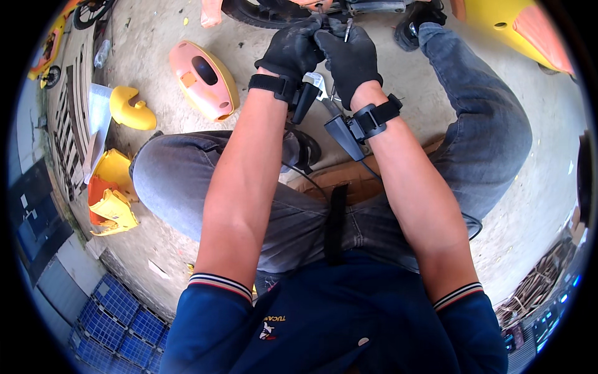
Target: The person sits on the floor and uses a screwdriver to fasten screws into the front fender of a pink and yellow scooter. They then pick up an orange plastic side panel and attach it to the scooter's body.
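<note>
Concrete floor, dusty and littered with plastic body panels, is spreading out around a seated person in jeans; a pink and yellow cover is lying to the left, with smaller yellow shells beyond it and blue crates at the lower left; a dark tyre is sitting at the top edge, right above the hands. Both gloved hands are meeting there, fingertips touching; the left hand is curling its fingers closed around something small (hidden by the glove, so I cannot tell what); the right hand is pinching a thin metal tool, whose long axis is running up and away from the person, toward the tyre; the tool is lying just above the right knuckles, nearer the right hand than the left.
</note>
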Demonstrator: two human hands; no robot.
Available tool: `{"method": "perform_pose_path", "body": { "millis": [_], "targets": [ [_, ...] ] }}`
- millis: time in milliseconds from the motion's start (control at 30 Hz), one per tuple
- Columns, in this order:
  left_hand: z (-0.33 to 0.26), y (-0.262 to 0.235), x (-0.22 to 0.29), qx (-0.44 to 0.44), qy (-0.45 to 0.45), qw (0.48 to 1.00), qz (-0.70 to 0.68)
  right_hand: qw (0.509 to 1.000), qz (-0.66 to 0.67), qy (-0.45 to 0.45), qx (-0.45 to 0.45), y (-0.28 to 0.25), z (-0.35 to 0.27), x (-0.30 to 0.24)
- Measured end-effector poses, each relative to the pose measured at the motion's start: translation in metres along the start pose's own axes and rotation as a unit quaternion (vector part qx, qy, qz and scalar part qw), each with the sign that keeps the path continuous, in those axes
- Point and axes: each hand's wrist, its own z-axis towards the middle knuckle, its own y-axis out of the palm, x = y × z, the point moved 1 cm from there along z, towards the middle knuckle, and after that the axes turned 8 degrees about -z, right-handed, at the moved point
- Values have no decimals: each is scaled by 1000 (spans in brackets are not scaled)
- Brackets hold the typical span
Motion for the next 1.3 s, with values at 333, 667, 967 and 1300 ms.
{"method": "perform_pose_path", "body": {
  "millis": [333,667,967,1300],
  "targets": [
    [-2,6,2,61,-173,837,-515,960,222,137,-104,-9,-1,7],
    [-2,5,1,7,-2,986,-169,917,332,173,-135,-12,9,19],
    [5,-1,21,3,-110,934,-340,974,149,143,-92,-33,22,14],
    [9,0,15,45,-237,791,-562,990,-78,-102,-60,-60,27,-61]
  ]
}}
